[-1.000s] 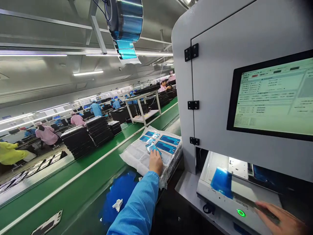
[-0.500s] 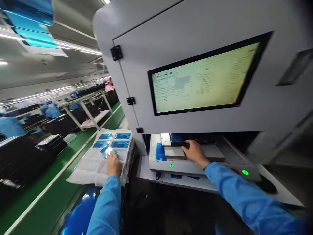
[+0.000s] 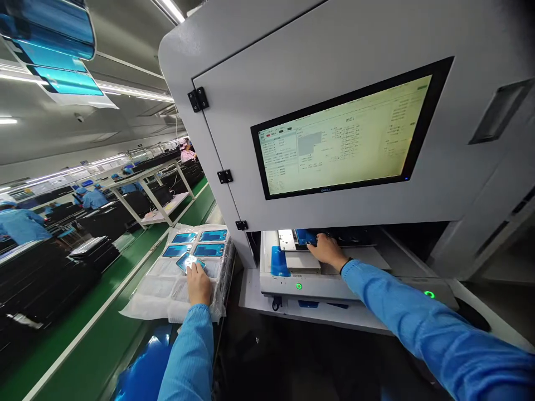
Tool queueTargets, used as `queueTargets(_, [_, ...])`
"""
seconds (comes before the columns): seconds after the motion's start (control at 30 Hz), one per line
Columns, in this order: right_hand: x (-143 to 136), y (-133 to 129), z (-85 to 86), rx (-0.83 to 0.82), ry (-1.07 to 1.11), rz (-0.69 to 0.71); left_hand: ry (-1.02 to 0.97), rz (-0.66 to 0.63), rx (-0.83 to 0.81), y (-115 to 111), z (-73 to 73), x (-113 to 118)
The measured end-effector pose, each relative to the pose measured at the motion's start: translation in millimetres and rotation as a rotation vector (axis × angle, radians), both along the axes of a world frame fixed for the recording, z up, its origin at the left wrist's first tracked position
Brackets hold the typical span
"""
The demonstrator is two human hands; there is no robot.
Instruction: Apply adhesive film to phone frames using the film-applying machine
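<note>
My left hand (image 3: 199, 283) pinches a small glossy panel (image 3: 186, 262) with a blue face, tilted over a white tray (image 3: 152, 298) lined with thin sheeting. Several similar blue panels (image 3: 211, 236) lie in the tray's far pockets. Inside the machine's opening, my right hand (image 3: 328, 251) has its thumb and fingers closed at the edge of another blue-faced panel (image 3: 304, 236). That panel is beside a white plate with holes (image 3: 287, 240), on the machine's bed; the grip itself is partly hidden.
A large grey machine (image 3: 225, 72) with a lit screen (image 3: 343, 136) stands ahead, its front hanging over the opening. Green-lit buttons (image 3: 298, 286) sit on the bed's front. Blue film (image 3: 144, 367) lies at lower left. Co-workers in blue (image 3: 25, 223) are beyond the green floor (image 3: 104, 298).
The dark piece near my right fingers has dropped from view, and the blue-faced panel there shows more clearly. My left hand still holds its panel over the tray. The view has shifted slightly.
</note>
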State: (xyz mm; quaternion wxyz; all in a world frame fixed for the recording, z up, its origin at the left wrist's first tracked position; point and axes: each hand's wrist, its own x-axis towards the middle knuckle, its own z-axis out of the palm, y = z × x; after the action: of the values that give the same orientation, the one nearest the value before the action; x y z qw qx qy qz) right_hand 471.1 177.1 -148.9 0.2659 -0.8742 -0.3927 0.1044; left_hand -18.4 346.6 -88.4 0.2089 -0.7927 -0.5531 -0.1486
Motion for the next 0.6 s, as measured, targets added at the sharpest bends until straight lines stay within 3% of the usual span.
queueTargets(0.33, [26.9, 28.8, 17.3, -0.156, 0.189, -0.117, -0.044, -0.005, -0.028, -0.1, -1.4, 1.4])
queueTargets(0.6, [6.8, 42.2, 19.9, -0.048, 0.326, -0.221, -0.083, 0.017, -0.067, -8.6, 5.6, 4.4])
